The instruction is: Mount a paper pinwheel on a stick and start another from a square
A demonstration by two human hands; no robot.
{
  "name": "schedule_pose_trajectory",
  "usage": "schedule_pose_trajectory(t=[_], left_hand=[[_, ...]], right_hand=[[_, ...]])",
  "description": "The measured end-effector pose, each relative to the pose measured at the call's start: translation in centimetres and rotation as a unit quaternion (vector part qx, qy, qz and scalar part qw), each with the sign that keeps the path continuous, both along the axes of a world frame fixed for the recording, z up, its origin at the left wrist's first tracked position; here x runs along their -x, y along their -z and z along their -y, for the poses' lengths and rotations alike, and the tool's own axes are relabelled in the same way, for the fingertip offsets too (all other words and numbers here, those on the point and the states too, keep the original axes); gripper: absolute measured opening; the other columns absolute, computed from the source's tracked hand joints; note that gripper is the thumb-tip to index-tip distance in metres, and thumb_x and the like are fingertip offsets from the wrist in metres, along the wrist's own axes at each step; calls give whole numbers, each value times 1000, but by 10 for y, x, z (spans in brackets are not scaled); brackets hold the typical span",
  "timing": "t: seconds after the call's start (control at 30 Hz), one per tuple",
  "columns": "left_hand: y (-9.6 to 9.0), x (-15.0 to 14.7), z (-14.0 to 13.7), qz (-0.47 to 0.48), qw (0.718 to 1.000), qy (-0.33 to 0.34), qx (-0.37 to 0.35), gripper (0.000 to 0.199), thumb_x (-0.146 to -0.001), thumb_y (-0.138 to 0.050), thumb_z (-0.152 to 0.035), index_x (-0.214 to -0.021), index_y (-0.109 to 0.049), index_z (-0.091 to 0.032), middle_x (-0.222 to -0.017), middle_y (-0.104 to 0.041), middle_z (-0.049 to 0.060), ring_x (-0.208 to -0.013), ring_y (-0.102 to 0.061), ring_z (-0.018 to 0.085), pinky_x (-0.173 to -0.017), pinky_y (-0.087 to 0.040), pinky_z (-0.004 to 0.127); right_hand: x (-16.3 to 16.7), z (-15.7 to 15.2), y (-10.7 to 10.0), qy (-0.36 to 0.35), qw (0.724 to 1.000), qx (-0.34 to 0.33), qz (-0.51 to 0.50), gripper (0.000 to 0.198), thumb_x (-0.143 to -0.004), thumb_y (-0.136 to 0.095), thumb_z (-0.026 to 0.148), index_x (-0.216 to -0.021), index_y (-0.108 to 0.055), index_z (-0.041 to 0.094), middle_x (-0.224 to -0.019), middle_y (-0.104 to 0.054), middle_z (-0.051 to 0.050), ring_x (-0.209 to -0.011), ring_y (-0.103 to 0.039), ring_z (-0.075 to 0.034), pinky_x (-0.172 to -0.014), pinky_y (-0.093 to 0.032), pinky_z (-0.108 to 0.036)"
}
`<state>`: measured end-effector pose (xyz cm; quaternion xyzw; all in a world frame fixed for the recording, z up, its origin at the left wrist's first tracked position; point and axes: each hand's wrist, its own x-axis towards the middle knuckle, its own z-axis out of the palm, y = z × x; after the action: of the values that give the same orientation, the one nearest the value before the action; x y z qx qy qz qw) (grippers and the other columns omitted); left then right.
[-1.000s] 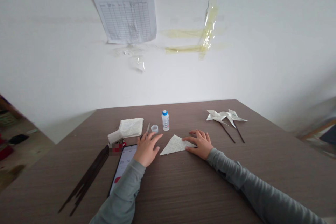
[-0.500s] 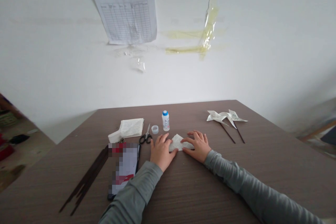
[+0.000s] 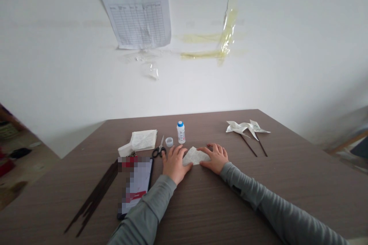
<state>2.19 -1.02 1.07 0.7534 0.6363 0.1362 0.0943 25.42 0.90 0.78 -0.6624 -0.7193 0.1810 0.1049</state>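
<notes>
Touching thin, off-white printed paper [image 3: 196, 156], peaked along its far edge and lying mid-scene on the brown wood-grain surface [image 3: 230, 203], nearer than a blue-capped white plastic bottle [image 3: 181, 134]; spreading wide, with the left hand [image 3: 176, 165] at the paper's left end, right hand [image 3: 215, 159] at its right.

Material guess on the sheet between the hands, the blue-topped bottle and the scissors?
Sheet: paper, apparently matte; thin, creased-looking, covered in rows of print.
Bottle: probably plastic, smooth; whitish, moulded-looking body, though glass can't be ruled out.
Scissors: blades likely metal, pale grey; handles probably plastic, black and rounded. Too small to judge their finish.
</notes>
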Motion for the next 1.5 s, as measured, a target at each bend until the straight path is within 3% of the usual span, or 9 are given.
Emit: schedule_pose_trajectory(t=[0.17, 0.3, 0.5, 0.8, 1.0, 1.2, 1.33, 1.43, 1.5], left_hand=[[-17, 7, 5, -19, 999, -17, 25, 61, -112, -90, -31, -172, -84, -42, -202, -65, 8, -193, -48, 48, -159, -30, 89], [-28, 16, 9, -32, 998, -24, 46, 58, -113, -86, -26, -169, -87, -43, -205, -62, 7, -195, -45, 50, -157, -30, 93], [-24, 34, 5, -22, 999, -10, 47, 55, -113, -88, -29, -164, -91, -51, -205, -62, 4, -194, -46, 55, -153, -31, 100], [-22, 52, 2, -34, 998, -15, 56, 54, -113, -88, -32, -162, -92, -54, -205, -62, 3, -195, -43, 57, -150, -33, 101], [-33, 49, 4, -31, 997, -27, 69, 52, -111, -91, -31, -159, -94, -53, -204, -64, 4, -195, -44, 58, -151, -33, 101], [-39, 43, 6, -39, 997, -28, 66, 61, -109, -89, -23, -164, -93, -49, -203, -65, 6, -194, -48, 56, -154, -33, 97], [-36, 38, 8, -26, 999, 3, 33, 72, -106, -82, -11, -166, -92, -49, -199, -70, 4, -190, -55, 53, -155, -34, 95], [-37, 24, 13, -20, 999, 25, 40, 78, -107, -72, -5, -170, -90, -47, -197, -72, 2, -191, -55, 45, -159, -35, 88], [-39, 12, 16, -13, 998, 24, 49, 73, -112, -71, -8, -172, -89, -44, -195, -73, 3, -191, -56, 44, -160, -35, 86]], right_hand=[[-18, -9, -5, -3, 999, 36, -11, 75, -102, -96, 47, -175, -83, 59, -200, -61, -3, -195, -43, -49, -158, -35, -73], [-29, -19, 4, -14, 999, 26, -17, 72, -98, -98, 40, -168, -90, 53, -201, -62, -4, -198, -37, -52, -161, -30, -73], [-50, -33, 15, -65, 996, 35, -50, 63, -94, -100, 35, -155, -98, 51, -201, -65, -3, -199, -36, -55, -160, -33, -76], [-67, -48, 23, -56, 996, 47, -43, 72, -84, -98, 25, -152, -101, 47, -204, -63, -1, -198, -36, -56, -162, -31, -72], [-70, -47, 22, -51, 996, 55, -52, 73, -81, -95, 28, -151, -101, 48, -204, -62, 4, -199, -35, -55, -163, -29, -72], [-69, -42, 16, -57, 996, 60, -46, 84, -77, -82, 13, -152, -101, 46, -205, -61, 4, -199, -36, -54, -163, -29, -72], [-62, -31, 7, -46, 998, 23, -43, 67, -92, -76, 15, -144, -104, 46, -196, -71, 0, -195, -44, -50, -159, -37, -75], [-53, -19, 1, -57, 997, 1, -43, 42, -107, -83, 35, -143, -103, 45, -193, -73, -5, -193, -44, -52, -154, -42, -78], [-45, -12, -2, -49, 998, -15, -30, 37, -108, -89, 46, -143, -101, 43, -191, -73, -7, -192, -44, -53, -152, -45, -79]])
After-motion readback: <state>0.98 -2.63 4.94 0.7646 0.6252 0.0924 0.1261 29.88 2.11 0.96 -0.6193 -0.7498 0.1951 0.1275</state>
